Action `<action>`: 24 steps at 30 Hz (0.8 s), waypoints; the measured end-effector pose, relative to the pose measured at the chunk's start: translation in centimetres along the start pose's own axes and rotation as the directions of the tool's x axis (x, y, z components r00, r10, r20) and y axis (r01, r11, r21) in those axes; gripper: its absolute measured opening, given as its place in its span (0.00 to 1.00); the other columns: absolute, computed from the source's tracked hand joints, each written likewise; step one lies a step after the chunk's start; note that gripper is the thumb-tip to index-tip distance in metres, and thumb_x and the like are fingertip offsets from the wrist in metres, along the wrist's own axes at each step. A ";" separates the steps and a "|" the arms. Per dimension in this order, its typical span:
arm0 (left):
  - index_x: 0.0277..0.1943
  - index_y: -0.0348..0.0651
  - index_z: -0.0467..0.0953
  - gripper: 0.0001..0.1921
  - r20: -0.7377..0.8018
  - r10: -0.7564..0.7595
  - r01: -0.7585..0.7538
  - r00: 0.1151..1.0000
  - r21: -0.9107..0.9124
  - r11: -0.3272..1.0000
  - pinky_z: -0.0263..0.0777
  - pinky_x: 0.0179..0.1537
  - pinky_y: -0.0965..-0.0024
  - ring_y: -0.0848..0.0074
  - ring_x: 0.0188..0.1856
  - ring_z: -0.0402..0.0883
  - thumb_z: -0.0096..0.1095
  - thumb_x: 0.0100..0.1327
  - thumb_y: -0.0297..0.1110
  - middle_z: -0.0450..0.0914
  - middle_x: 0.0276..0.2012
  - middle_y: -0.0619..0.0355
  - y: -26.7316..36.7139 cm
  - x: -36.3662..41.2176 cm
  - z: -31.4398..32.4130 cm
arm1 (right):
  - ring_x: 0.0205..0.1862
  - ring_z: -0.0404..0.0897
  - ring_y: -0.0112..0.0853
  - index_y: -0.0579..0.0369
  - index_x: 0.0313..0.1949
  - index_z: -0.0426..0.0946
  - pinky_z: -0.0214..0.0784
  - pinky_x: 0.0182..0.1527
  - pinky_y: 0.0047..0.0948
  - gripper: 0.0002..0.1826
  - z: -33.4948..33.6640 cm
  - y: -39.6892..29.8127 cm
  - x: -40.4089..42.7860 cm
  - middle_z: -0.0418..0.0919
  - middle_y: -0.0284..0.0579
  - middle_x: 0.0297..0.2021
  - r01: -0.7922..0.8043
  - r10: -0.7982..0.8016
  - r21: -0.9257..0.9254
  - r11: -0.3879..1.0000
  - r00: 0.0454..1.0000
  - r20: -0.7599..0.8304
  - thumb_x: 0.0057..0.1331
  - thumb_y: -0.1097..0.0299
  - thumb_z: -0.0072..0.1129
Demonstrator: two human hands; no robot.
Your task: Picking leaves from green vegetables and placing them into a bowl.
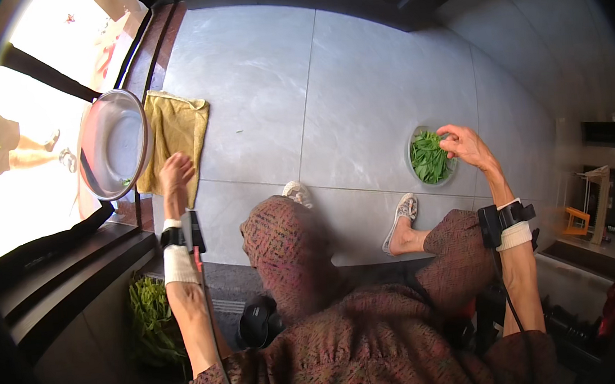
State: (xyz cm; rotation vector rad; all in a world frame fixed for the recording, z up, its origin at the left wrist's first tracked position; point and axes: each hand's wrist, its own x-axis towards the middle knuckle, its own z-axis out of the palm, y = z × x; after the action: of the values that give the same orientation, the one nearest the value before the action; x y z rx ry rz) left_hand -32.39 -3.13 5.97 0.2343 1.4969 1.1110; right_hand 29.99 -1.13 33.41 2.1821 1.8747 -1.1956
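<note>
My left hand (177, 172) is over the edge of a folded yellow-brown towel (178, 121), its fingers curled; whether it holds anything is hidden. Just left of it, a large round basin (122, 141) with a metallic rim contains a small bit of green leaf near its lower edge. On the other side, my right hand (460, 145) hangs at the rim of a translucent bowl filled with green leaves (429, 156). Its thumb and fingers are bent above the leaves, and I cannot tell whether a leaf is between them.
A heap of leafy green stalks (155, 317) lies at the lower left. A dark shoe (257, 320) is near my left side. A leaf scrap (239, 131) rests on the grey tiled floor (255, 77). Beyond the doorway at left, another person's leg (33, 152) shows.
</note>
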 end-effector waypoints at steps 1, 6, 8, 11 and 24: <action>0.50 0.42 0.74 0.14 0.011 -0.003 0.002 1.000 0.115 0.993 0.72 0.34 0.73 0.77 0.32 0.78 0.56 0.65 0.36 0.79 0.34 0.61 -0.6 -1.7 5.8 | 0.23 0.74 0.25 0.63 0.47 0.74 0.66 0.29 0.26 0.21 -0.2 1.0 -1.0 0.74 0.37 0.20 -0.044 0.043 -0.003 0.999 0.999 -0.019 0.59 0.62 0.56; 0.48 0.39 0.78 0.15 0.251 0.049 -0.175 0.967 0.510 0.842 0.73 0.34 0.73 0.77 0.34 0.78 0.60 0.62 0.37 0.80 0.35 0.60 -3.3 -1.2 11.2 | 0.31 0.78 0.33 0.61 0.48 0.74 0.70 0.36 0.32 0.19 1.1 -2.2 -1.3 0.78 0.43 0.26 0.068 -0.048 -0.145 0.987 0.989 0.143 0.58 0.64 0.55; 0.50 0.37 0.76 0.17 0.351 0.213 -0.407 0.912 0.695 0.592 0.74 0.43 0.67 0.65 0.44 0.79 0.59 0.60 0.35 0.79 0.45 0.51 -4.9 0.7 10.9 | 0.33 0.78 0.37 0.60 0.48 0.74 0.70 0.40 0.34 0.19 2.0 -2.9 -0.9 0.78 0.45 0.29 0.089 -0.067 -0.147 0.985 0.987 0.147 0.58 0.64 0.55; 0.58 0.39 0.70 0.24 0.584 0.106 -0.589 0.805 0.808 0.021 0.67 0.58 0.55 0.50 0.59 0.69 0.53 0.57 0.32 0.62 0.64 0.45 -6.5 1.8 13.0 | 0.38 0.77 0.42 0.60 0.48 0.75 0.70 0.45 0.38 0.19 1.7 -2.3 -0.6 0.79 0.49 0.35 0.061 -0.039 -0.175 0.983 0.991 0.127 0.58 0.65 0.55; 0.63 0.43 0.62 0.30 0.425 -0.067 -0.429 0.903 0.875 -0.225 0.65 0.54 0.42 0.55 0.61 0.64 0.58 0.56 0.34 0.59 0.65 0.59 -6.1 1.1 15.8 | 0.27 0.74 0.35 0.65 0.50 0.72 0.67 0.33 0.35 0.21 1.8 -0.1 0.6 0.75 0.47 0.24 0.070 -0.056 -0.153 0.986 0.994 0.094 0.58 0.67 0.55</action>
State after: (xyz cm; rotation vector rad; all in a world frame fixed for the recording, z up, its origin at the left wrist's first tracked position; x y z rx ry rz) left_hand -16.56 2.21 3.19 1.8169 1.6988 -0.3549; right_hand 28.92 -1.51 31.87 1.9711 1.9428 -1.0940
